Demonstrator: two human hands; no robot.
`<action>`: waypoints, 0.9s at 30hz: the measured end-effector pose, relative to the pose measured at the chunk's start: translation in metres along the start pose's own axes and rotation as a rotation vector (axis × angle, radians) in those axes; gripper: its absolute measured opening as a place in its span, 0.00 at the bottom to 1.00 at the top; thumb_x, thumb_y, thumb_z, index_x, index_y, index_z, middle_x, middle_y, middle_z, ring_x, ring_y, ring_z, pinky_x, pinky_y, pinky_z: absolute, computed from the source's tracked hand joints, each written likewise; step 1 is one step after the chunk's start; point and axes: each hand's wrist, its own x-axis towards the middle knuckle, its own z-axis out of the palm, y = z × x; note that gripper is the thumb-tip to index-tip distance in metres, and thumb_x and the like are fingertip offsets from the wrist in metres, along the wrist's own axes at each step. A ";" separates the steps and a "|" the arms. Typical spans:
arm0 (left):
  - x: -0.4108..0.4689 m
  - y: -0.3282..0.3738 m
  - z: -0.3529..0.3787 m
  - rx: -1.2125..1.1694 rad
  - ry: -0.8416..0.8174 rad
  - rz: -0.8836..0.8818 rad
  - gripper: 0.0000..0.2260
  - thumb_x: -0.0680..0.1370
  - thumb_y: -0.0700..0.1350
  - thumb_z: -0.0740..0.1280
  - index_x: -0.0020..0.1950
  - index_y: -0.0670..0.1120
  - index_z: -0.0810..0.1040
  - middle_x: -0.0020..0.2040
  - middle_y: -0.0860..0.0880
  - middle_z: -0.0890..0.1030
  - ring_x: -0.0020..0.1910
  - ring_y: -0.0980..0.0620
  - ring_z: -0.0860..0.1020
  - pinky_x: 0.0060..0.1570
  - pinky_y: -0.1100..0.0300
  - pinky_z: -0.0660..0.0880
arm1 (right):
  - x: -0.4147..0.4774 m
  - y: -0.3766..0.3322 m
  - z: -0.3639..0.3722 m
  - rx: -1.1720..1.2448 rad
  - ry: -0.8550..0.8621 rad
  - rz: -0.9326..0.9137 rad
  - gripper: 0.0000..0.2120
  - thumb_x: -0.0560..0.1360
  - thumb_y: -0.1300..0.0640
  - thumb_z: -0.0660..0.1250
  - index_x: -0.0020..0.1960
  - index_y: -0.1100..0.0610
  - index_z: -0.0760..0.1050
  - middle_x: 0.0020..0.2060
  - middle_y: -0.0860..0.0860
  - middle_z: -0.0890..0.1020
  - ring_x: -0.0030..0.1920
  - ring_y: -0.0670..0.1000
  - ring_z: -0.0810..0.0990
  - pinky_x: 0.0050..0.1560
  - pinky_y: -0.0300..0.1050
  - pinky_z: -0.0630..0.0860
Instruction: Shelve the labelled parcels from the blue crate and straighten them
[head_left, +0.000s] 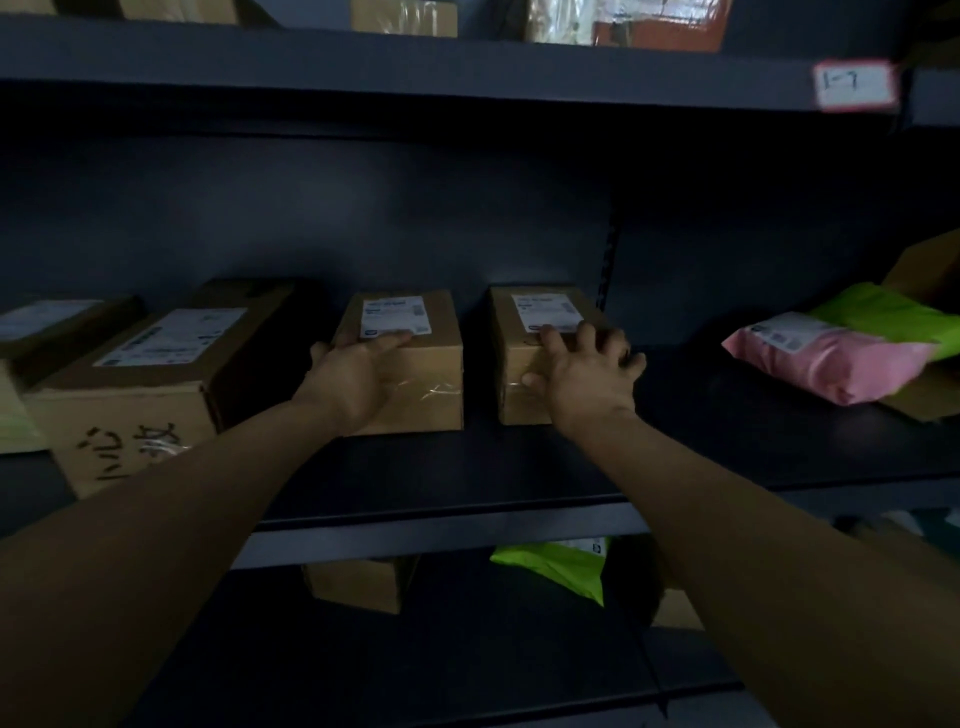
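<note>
While the dark metal shelf (447, 514) carries everything, its largest load is the big carton (140, 384) at the left end, with dark handwritten characters on its front that I cannot read. Two smaller labelled parcels sit mid-shelf toward the back edge, slightly apart. The left hand (358, 379) lies on the left parcel (415, 364), fingers curled over its near-left corner; the right hand (584, 374) is spread across the right parcel (530, 364), fingers splayed, pressing rather than clamping. Both look like stiff, light cardboard with slick tape, best squared by pushing the sides and corners. At the right end lies a soft pink mailer (826, 364). White shipping labels are too blurred to read; a shelf tag (854, 84) above reads "1-7".
</note>
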 end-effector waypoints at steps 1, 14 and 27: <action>0.000 0.001 -0.002 0.005 -0.021 -0.015 0.27 0.79 0.47 0.63 0.73 0.66 0.58 0.78 0.43 0.52 0.71 0.36 0.57 0.72 0.47 0.56 | 0.000 0.000 0.000 0.002 0.001 -0.001 0.29 0.79 0.40 0.57 0.75 0.46 0.52 0.72 0.58 0.57 0.71 0.68 0.52 0.67 0.72 0.54; -0.074 0.037 -0.020 0.279 0.133 0.142 0.24 0.77 0.44 0.64 0.73 0.48 0.64 0.72 0.44 0.65 0.72 0.43 0.59 0.72 0.43 0.42 | -0.068 -0.028 -0.024 0.109 0.230 -0.418 0.33 0.77 0.47 0.64 0.76 0.55 0.55 0.75 0.57 0.58 0.75 0.59 0.52 0.74 0.60 0.44; -0.135 0.038 -0.088 0.241 0.261 0.365 0.21 0.77 0.44 0.64 0.70 0.47 0.68 0.67 0.45 0.70 0.67 0.45 0.67 0.70 0.51 0.53 | -0.147 -0.061 -0.112 0.068 0.221 -0.380 0.33 0.76 0.48 0.67 0.75 0.54 0.58 0.73 0.54 0.62 0.74 0.57 0.54 0.72 0.54 0.53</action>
